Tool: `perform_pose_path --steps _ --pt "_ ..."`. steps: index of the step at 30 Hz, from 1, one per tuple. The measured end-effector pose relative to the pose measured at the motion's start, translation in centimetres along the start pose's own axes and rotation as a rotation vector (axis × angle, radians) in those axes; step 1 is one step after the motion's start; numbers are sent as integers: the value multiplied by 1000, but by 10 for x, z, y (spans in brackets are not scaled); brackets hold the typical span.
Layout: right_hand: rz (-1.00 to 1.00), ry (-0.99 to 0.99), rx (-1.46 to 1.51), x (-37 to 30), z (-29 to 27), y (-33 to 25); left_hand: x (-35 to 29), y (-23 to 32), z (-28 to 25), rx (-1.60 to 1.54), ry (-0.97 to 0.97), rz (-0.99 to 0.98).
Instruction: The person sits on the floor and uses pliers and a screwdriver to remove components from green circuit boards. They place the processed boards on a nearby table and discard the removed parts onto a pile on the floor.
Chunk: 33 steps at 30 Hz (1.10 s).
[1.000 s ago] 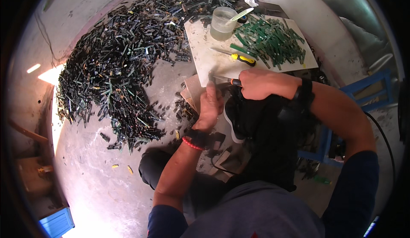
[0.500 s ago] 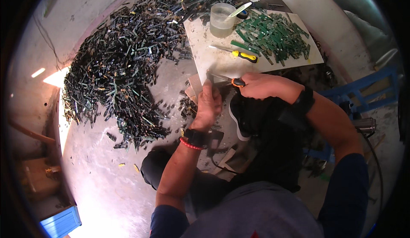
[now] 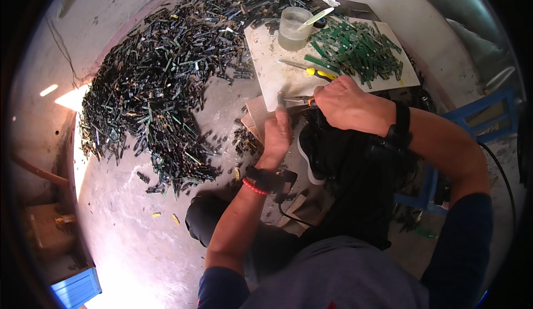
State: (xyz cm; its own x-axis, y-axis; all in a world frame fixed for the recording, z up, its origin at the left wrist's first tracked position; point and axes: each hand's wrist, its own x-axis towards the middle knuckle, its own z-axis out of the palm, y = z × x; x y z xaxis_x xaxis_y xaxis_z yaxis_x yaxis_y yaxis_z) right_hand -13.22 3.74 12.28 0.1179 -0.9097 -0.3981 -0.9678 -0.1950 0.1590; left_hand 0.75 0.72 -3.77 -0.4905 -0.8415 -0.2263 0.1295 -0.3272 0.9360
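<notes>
My right hand (image 3: 351, 105) is closed around the orange-and-black handles of a pair of pliers (image 3: 300, 99). The jaws point left, to the fingertips of my left hand (image 3: 278, 130). Those fingers are pinched together at the near corner of a white board (image 3: 265, 67); what sits between them is too small and blurred to name. Just beyond the pliers, a yellow-and-black screwdriver (image 3: 317, 73) lies on the board. Behind it stands a translucent plastic cup (image 3: 293, 34) of cloudy liquid, with a pale green-handled tool (image 3: 319, 15) resting across its rim. A heap of green circuit board strips (image 3: 361, 54) covers the board's right side.
A large pile of dark strips (image 3: 150, 98) spreads over the floor to the left and back. Brown cardboard (image 3: 256, 115) lies under the board's near corner. A blue plastic chair (image 3: 488, 117) stands at right, with a black cable (image 3: 502, 167) nearby. Crumpled white tissue (image 3: 331, 1) lies behind.
My right hand has turned over and risen slightly, taking the pliers' handles with it. My left hand has shifted a little to the right, and the jaws stay at its fingertips.
</notes>
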Motion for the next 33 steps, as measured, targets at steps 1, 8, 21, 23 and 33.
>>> perform_pose_path --steps 1,8,21,23,33 --pt "-13 -32 -28 1 -4 0 0 -1 1 21 16 0" --pt "40 -127 -157 13 -19 -7 1 -1 5 121 25 119" --pt "65 -331 63 20 -39 -3 -4 10 9 197 59 192" --pt "132 -395 139 21 -41 -3 -4 8 9 187 59 166" --pt "303 -618 1109 21 4 13 -15 22 -1 51 43 69"
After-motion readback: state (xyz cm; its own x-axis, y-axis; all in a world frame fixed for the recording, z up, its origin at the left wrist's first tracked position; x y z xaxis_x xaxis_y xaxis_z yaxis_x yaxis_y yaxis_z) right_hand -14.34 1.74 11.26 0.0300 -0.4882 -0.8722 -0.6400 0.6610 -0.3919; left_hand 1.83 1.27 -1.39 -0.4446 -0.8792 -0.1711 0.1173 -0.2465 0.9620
